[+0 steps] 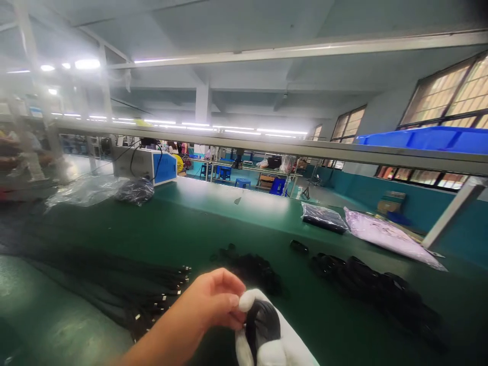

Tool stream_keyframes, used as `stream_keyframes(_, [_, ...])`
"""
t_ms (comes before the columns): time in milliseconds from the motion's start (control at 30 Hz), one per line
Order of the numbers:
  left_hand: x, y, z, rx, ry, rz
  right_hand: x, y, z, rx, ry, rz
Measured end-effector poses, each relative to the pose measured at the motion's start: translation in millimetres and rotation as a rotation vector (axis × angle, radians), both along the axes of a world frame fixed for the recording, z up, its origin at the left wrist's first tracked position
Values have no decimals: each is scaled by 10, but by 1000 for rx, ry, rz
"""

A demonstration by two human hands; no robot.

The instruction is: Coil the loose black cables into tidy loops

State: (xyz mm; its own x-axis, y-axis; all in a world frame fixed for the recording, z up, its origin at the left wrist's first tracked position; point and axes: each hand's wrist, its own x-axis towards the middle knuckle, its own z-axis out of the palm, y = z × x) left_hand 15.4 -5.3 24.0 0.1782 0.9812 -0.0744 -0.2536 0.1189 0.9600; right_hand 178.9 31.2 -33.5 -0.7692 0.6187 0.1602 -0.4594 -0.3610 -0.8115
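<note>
Loose black cables [145,295] lie fanned on the green counter [190,223] at left. Left hand [213,305], bare, grip pinched together on a coiled black cable [263,325] low centre, touching the white-gloved right hand [274,340], whose grip is wrapped shut round that coil. More coiled bundles [366,284] lie right.

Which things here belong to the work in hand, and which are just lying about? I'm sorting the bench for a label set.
In hand:
- left hand, bare, pinching the coiled black cable
- right hand, white-gloved, gripping that coil
- straight black cables laid out left
- coiled bundles right

Lying about:
- bagged items
- pink bag
- blue-fronted machine
- blue bin
</note>
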Motion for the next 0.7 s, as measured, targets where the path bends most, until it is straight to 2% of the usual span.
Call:
stream_keyframes(67, [18, -29, 14, 90, 143, 79, 33, 13, -6, 1, -74, -3])
stream_keyframes(133, [49, -48, 30, 223, 397, 133, 40, 25, -24, -4, -121, -40])
stream_keyframes(200, [90, -43, 45, 382, 622, 95, 8, 36, -72, -11, -126, -72])
stream_keyframes(267, [130, -9, 38, 475, 747, 50, -45, 38, -138, -25, -120, -77])
stream_keyframes(367, [159, 66, -32, 452, 787, 94, -96, 24, -203, -117, -119, -26])
stream_keyframes(467, [148, 114, -126, 399, 766, 126, -68, 1, -170, -219, -113, 44])
stream_keyframes(600, [112, 117, -182, 345, 724, 125, 33, -22, -52, -202, -86, 135])
stream_keyframes(700, [92, 104, -183, 317, 656, 145, 51, -17, -44, -193, -24, 189])
